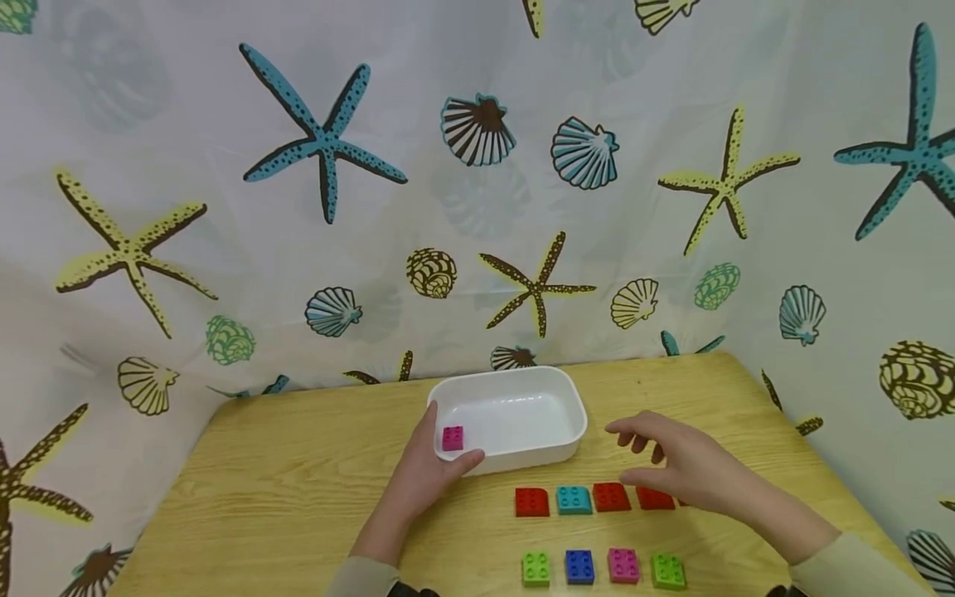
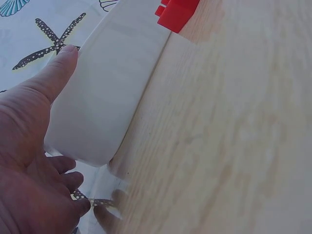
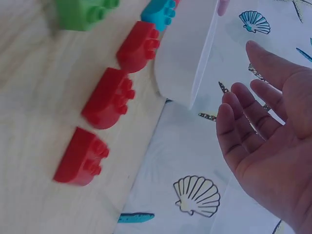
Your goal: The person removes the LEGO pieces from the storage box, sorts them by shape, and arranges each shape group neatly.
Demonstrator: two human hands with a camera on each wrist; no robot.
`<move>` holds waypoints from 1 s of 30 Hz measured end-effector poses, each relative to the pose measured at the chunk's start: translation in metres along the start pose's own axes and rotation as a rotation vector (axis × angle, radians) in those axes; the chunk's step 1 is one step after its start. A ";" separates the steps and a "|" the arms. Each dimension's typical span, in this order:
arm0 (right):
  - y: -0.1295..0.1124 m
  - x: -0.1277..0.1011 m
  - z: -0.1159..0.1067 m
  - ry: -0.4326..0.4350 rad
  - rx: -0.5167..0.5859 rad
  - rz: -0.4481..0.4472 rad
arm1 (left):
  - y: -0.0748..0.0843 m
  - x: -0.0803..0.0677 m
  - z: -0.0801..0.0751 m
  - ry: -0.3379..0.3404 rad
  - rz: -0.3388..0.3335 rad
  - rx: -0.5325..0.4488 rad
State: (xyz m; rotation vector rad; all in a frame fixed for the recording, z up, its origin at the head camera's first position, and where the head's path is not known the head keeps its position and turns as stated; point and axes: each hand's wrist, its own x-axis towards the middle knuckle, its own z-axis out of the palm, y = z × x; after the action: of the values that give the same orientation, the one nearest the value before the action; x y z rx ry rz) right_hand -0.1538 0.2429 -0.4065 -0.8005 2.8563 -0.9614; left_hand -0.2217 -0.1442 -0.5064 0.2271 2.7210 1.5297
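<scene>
Two hands were out. The left hand (image 1: 425, 481) gripped the white tub (image 1: 555, 398) with a pink block (image 1: 452, 438) inside. The right hand (image 1: 682, 464) hung open above the red blocks (image 1: 610, 496), holding nothing.

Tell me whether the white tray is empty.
Not empty: the white tray holds one magenta brick near its left end, where the left hand grips it.
</scene>
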 end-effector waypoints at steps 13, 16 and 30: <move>-0.020 0.076 0.017 0.027 -0.015 -0.048 | -0.001 -0.001 -0.002 0.011 0.017 0.012; -0.022 0.088 0.023 0.020 -0.020 -0.055 | 0.000 0.000 -0.001 0.013 0.029 0.005; -0.032 0.131 0.042 -0.001 -0.047 -0.039 | -0.004 0.003 0.000 0.022 0.040 0.000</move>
State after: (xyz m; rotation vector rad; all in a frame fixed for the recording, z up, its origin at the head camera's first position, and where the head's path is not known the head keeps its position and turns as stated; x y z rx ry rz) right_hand -0.2448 0.1352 -0.4046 -0.8641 2.8832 -0.9005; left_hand -0.2252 -0.1465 -0.5098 0.2673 2.7495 1.5515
